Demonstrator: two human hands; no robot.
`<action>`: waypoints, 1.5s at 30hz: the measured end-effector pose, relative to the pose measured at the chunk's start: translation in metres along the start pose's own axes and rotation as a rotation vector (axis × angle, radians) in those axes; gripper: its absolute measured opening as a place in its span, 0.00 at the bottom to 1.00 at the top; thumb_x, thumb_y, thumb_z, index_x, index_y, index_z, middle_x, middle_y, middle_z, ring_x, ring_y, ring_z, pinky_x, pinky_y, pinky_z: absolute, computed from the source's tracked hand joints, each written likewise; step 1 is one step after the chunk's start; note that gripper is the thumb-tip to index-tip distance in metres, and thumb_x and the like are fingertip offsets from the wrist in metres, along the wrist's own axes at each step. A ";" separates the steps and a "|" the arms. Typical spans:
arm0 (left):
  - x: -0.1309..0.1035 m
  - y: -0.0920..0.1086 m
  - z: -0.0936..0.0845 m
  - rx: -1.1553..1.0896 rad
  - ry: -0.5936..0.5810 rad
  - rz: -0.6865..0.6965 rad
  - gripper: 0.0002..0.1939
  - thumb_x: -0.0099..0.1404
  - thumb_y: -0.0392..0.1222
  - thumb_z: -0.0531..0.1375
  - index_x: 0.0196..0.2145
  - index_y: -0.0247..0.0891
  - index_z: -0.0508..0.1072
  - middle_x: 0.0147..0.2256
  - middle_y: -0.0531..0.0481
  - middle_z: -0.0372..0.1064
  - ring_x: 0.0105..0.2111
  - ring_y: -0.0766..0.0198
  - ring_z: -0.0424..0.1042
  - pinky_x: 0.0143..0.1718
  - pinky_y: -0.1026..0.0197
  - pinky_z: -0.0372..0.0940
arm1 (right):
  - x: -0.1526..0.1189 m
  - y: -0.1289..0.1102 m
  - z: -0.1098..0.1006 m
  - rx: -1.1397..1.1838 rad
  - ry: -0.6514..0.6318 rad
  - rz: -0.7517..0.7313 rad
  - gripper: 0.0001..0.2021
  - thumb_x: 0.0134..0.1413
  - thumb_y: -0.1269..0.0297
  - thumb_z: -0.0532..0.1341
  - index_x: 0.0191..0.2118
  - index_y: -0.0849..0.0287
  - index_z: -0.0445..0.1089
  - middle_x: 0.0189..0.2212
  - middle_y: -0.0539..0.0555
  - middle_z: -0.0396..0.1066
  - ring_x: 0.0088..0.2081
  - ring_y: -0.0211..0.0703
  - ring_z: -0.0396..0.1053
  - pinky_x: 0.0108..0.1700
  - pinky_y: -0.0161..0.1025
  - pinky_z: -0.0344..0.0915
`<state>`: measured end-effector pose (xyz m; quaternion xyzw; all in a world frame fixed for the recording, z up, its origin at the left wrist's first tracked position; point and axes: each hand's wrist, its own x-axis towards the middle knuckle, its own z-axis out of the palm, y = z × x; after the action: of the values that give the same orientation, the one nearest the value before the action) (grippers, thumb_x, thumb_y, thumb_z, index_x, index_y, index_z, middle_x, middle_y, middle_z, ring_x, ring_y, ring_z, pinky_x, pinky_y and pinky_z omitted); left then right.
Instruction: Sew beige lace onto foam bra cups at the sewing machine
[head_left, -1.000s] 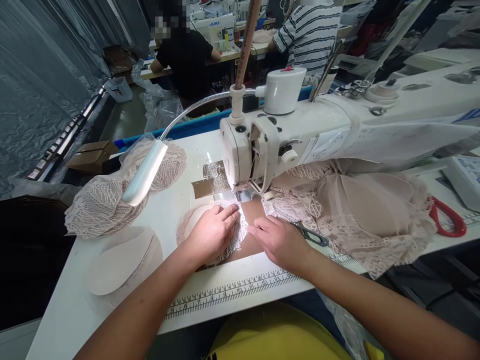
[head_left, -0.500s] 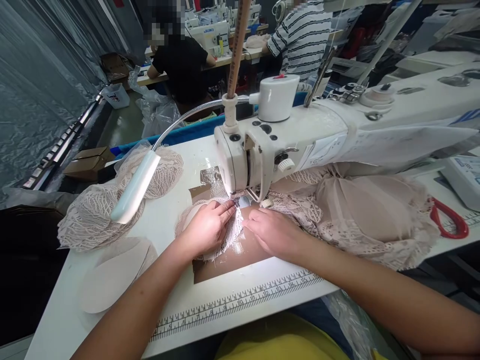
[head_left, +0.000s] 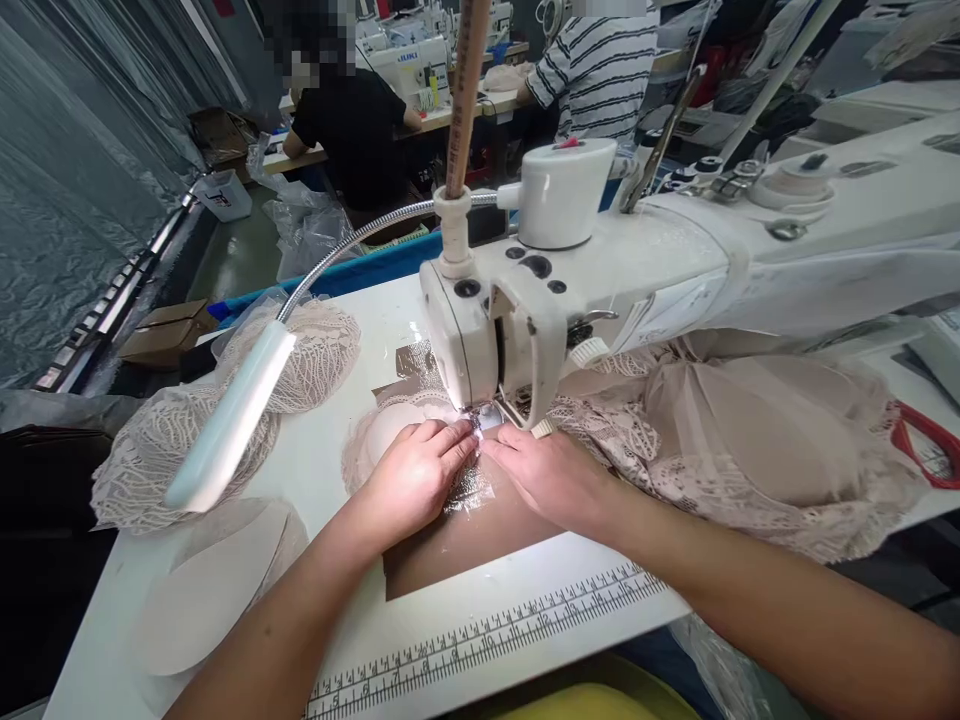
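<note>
Under the needle end of a white sewing machine [head_left: 495, 320] lies a beige lace bra cup [head_left: 384, 430], its edge at the presser foot. My left hand [head_left: 424, 470] rests on that cup, fingers pressed together close to the foot and holding the fabric down. Just right of it, my right hand [head_left: 551, 475] has its fingers curled, thumb and forefinger pinching at the cup's edge; the fingertips partly hide the fabric there. Brown tape [head_left: 465, 550] covers the bed under both hands. More joined lace and mesh bra fabric [head_left: 772, 430] lies right of my right hand.
Lace cups [head_left: 180, 450] and a smooth foam cup [head_left: 214, 590] lie at the left. A lamp [head_left: 232, 420] on a bendable neck hangs over them. A printed ruler [head_left: 487, 640] runs along the front edge. Red-handled scissors [head_left: 926, 445] sit far right. Two people work behind.
The lace cup has turned and moved in under the presser foot, so less of its edge shows. Both hands have drawn closer together at the needle. The camera view has shifted slightly.
</note>
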<state>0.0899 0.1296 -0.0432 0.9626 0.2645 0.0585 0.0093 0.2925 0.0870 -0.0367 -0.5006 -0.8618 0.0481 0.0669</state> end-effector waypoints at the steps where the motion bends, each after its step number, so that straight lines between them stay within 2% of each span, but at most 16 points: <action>1: 0.000 -0.001 0.000 -0.001 -0.009 -0.003 0.19 0.68 0.34 0.49 0.55 0.32 0.67 0.53 0.41 0.67 0.42 0.55 0.66 0.42 0.53 0.64 | 0.001 0.000 0.000 -0.007 -0.011 0.009 0.14 0.58 0.75 0.52 0.45 0.60 0.71 0.34 0.55 0.71 0.32 0.41 0.63 0.29 0.39 0.52; 5: 0.005 -0.008 -0.001 -0.009 -0.035 -0.023 0.19 0.66 0.33 0.50 0.53 0.34 0.68 0.50 0.39 0.69 0.42 0.54 0.67 0.41 0.52 0.64 | 0.003 0.003 0.004 -0.040 -0.003 0.043 0.16 0.58 0.73 0.51 0.48 0.58 0.70 0.37 0.57 0.71 0.35 0.45 0.66 0.32 0.40 0.55; 10: 0.010 -0.015 -0.003 -0.053 -0.038 -0.048 0.22 0.64 0.31 0.51 0.55 0.38 0.67 0.50 0.43 0.69 0.45 0.53 0.66 0.44 0.51 0.63 | 0.003 0.006 0.007 -0.007 0.052 0.016 0.18 0.57 0.75 0.52 0.50 0.57 0.70 0.37 0.56 0.71 0.38 0.45 0.66 0.36 0.39 0.57; 16: 0.011 -0.016 -0.001 -0.038 -0.035 -0.093 0.23 0.63 0.31 0.52 0.56 0.38 0.65 0.51 0.44 0.68 0.44 0.53 0.65 0.44 0.51 0.63 | 0.002 0.006 0.005 0.027 0.039 0.037 0.18 0.55 0.74 0.53 0.49 0.56 0.71 0.35 0.55 0.72 0.32 0.43 0.63 0.31 0.37 0.55; 20: 0.009 -0.016 0.000 -0.005 0.001 -0.117 0.21 0.64 0.33 0.52 0.54 0.36 0.67 0.51 0.41 0.68 0.46 0.51 0.65 0.45 0.50 0.63 | 0.002 0.007 0.007 0.045 0.070 0.040 0.17 0.56 0.73 0.53 0.49 0.56 0.71 0.33 0.54 0.72 0.30 0.42 0.62 0.30 0.37 0.55; 23: 0.006 -0.011 -0.008 0.027 0.009 -0.197 0.18 0.65 0.36 0.52 0.52 0.32 0.69 0.49 0.37 0.69 0.45 0.50 0.66 0.45 0.48 0.65 | 0.001 0.007 0.008 0.065 0.094 0.033 0.17 0.56 0.73 0.52 0.48 0.57 0.72 0.33 0.54 0.71 0.30 0.41 0.62 0.30 0.36 0.54; 25: 0.003 -0.005 -0.017 0.014 -0.027 -0.254 0.17 0.67 0.38 0.51 0.50 0.30 0.70 0.48 0.36 0.69 0.44 0.50 0.67 0.43 0.48 0.67 | 0.000 0.007 0.007 0.083 0.097 0.025 0.17 0.56 0.73 0.52 0.48 0.58 0.71 0.33 0.54 0.71 0.30 0.40 0.62 0.29 0.36 0.54; 28: -0.002 0.006 -0.031 -0.086 -0.103 -0.306 0.17 0.69 0.41 0.49 0.47 0.33 0.73 0.47 0.39 0.70 0.44 0.52 0.69 0.42 0.52 0.69 | -0.002 0.006 0.006 0.097 0.078 0.020 0.17 0.56 0.73 0.51 0.47 0.59 0.71 0.31 0.53 0.70 0.28 0.39 0.60 0.28 0.36 0.52; 30: -0.003 0.011 -0.034 -0.151 -0.108 -0.318 0.17 0.69 0.42 0.49 0.46 0.34 0.73 0.46 0.40 0.70 0.44 0.54 0.70 0.43 0.54 0.69 | -0.003 0.006 0.006 0.093 0.065 0.011 0.16 0.56 0.73 0.51 0.45 0.59 0.72 0.30 0.52 0.70 0.26 0.38 0.58 0.27 0.36 0.51; 36: 0.002 0.017 -0.021 -0.156 -0.023 -0.223 0.16 0.68 0.41 0.51 0.47 0.32 0.73 0.49 0.41 0.69 0.44 0.54 0.68 0.46 0.53 0.67 | -0.004 0.006 0.009 0.090 0.095 -0.021 0.14 0.57 0.74 0.51 0.42 0.59 0.73 0.32 0.52 0.70 0.28 0.38 0.59 0.29 0.36 0.52; 40: 0.004 0.014 -0.021 -0.130 -0.067 -0.168 0.18 0.66 0.40 0.52 0.50 0.32 0.71 0.54 0.42 0.67 0.45 0.53 0.66 0.47 0.50 0.66 | -0.004 0.006 0.009 0.107 0.102 -0.024 0.13 0.56 0.74 0.52 0.39 0.59 0.73 0.29 0.52 0.69 0.27 0.38 0.59 0.29 0.36 0.52; 45: 0.004 0.007 -0.026 -0.136 -0.128 -0.132 0.20 0.60 0.33 0.54 0.51 0.33 0.71 0.55 0.44 0.66 0.45 0.54 0.66 0.47 0.50 0.66 | -0.005 0.006 0.011 0.134 0.164 -0.046 0.14 0.57 0.73 0.51 0.41 0.60 0.73 0.29 0.52 0.70 0.27 0.38 0.59 0.29 0.35 0.52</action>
<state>0.0934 0.1256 -0.0162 0.9420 0.3215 0.0142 0.0954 0.2987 0.0854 -0.0484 -0.4775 -0.8594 0.0630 0.1714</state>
